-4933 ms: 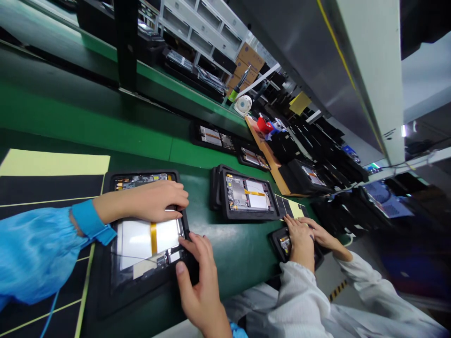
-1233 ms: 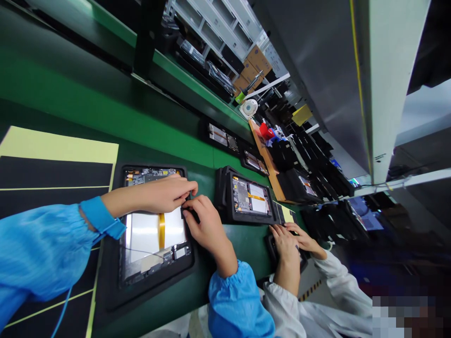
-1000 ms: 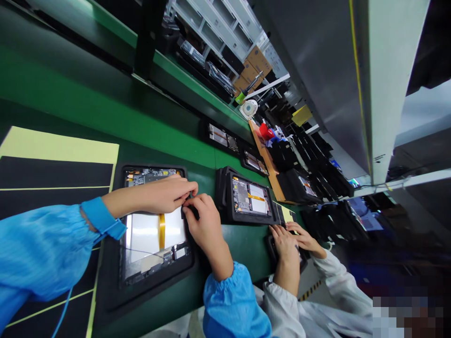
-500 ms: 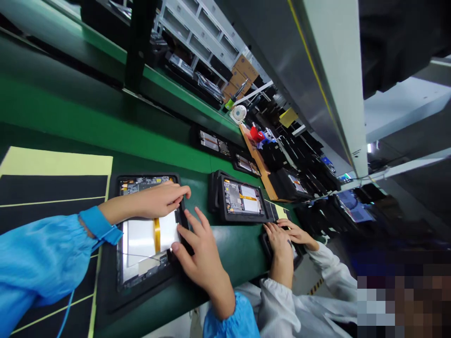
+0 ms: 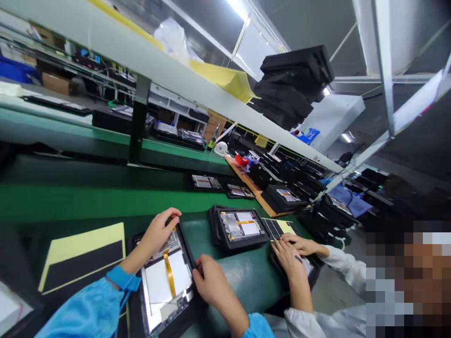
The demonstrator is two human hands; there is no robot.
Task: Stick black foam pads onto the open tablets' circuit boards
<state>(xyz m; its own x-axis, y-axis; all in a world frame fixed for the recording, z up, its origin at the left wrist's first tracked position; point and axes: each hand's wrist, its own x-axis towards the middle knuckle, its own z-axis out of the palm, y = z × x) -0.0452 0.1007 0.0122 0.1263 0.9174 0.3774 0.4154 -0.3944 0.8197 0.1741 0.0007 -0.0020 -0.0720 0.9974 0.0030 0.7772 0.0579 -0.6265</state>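
Note:
An opened tablet (image 5: pixel 181 270) with its white battery, orange ribbon cable and circuit board showing lies in a black foam tray (image 5: pixel 192 310) in front of me. Across its far end reaches my left hand (image 5: pixel 160 234), fingers bent together by the far right corner; what they pinch, if anything, is hidden. My right hand (image 5: pixel 213 281) is at the right side, its thumb and curled fingers closed on the tray's edge. A blue wristband (image 5: pixel 123 278) circles my left wrist. Blue sleeves cover both my forearms.
Another opened tablet (image 5: pixel 243 223) rests on stacked black trays to the right. Beyond it, a co-worker's hands (image 5: pixel 292 253) work on a similar unit. A yellow-and-black sheet (image 5: pixel 86 256) lies at left. A shelf beam (image 5: pixel 211 89) crosses above the green bench (image 5: pixel 88 202).
The view has tilted up, so the bench sits lower. My right hand's spread fingers have curled in at the tray's edge. My left hand stays at the tablet's far end.

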